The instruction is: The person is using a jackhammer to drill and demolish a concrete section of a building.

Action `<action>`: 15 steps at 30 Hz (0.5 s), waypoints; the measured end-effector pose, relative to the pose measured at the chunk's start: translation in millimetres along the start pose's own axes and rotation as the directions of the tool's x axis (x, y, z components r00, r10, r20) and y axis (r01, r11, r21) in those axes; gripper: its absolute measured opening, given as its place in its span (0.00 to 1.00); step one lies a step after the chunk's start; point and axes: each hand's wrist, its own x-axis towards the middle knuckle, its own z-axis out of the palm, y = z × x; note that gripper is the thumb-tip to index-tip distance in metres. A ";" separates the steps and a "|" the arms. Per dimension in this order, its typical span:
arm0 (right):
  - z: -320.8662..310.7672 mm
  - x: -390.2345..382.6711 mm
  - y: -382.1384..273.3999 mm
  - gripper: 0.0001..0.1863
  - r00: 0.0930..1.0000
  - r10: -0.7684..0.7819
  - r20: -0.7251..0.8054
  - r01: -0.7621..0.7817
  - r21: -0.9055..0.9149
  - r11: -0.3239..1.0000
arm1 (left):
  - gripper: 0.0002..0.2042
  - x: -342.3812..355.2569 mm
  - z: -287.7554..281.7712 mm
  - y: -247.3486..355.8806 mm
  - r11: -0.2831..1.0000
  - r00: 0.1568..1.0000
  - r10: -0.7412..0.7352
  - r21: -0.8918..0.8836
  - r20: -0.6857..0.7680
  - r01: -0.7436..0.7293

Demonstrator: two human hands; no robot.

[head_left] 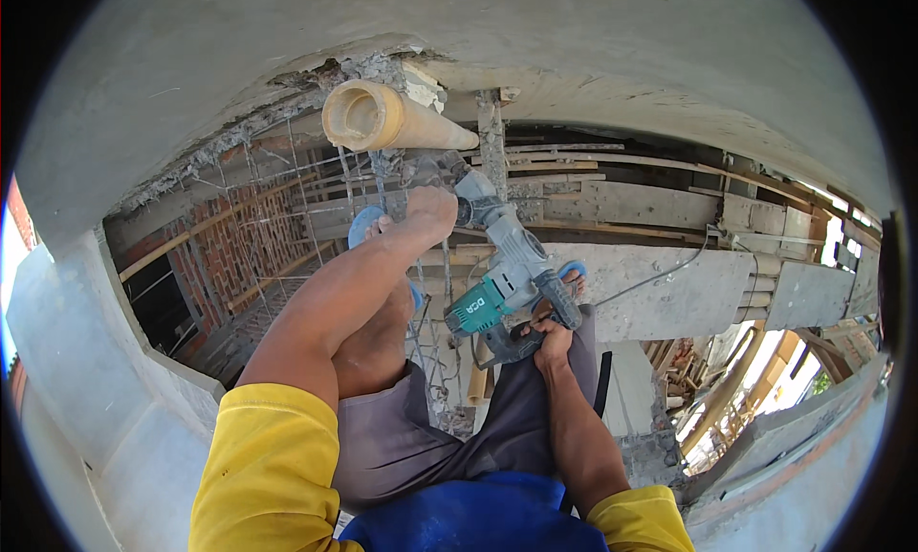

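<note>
A teal-and-grey demolition hammer (502, 265) lies slanted across the space above my right thigh, its nose pointing up and away. My left hand (432, 210) is closed in a fist at the front end of the tool; what exactly its fingers wrap round is partly hidden. My right hand (553, 342) grips the black rear handle, its fingers curled round near the trigger. A thick dark auxiliary handle (560, 299) sticks out from the tool's side, with no hand on it. The bit is hard to make out against the broken concrete beyond my left hand.
A wide yellowish plastic pipe (421, 126) juts out just beyond my left hand. Bare rebar (311, 203) hangs at the left. My feet, in blue sandals (363, 225), rest among bars and a concrete beam (650, 284). A thin cable (660, 273) trails right. Concrete (535, 26) curves close overhead.
</note>
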 end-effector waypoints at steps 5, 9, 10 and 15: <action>-4.9 6.2 1.6 0.12 1.000 0.010 -0.017 -0.010 0.000 1.000 | 0.08 4.0 -3.5 4.6 1.000 0.999 -0.007 0.023 0.052 0.006; 2.1 3.2 5.5 0.11 1.000 -0.001 -0.028 0.000 -0.017 1.000 | 0.08 3.9 -1.7 -1.2 0.999 0.997 -0.032 0.040 0.072 0.029; 9.8 1.3 6.5 0.10 0.999 -0.017 -0.030 0.016 -0.046 0.999 | 0.08 5.3 -0.6 -6.1 0.998 0.997 -0.034 0.048 0.072 0.030; 24.8 37.1 11.4 0.10 1.000 -0.018 -0.014 0.017 -0.065 0.998 | 0.12 27.7 2.6 -28.2 0.987 0.982 -0.119 0.127 0.145 0.101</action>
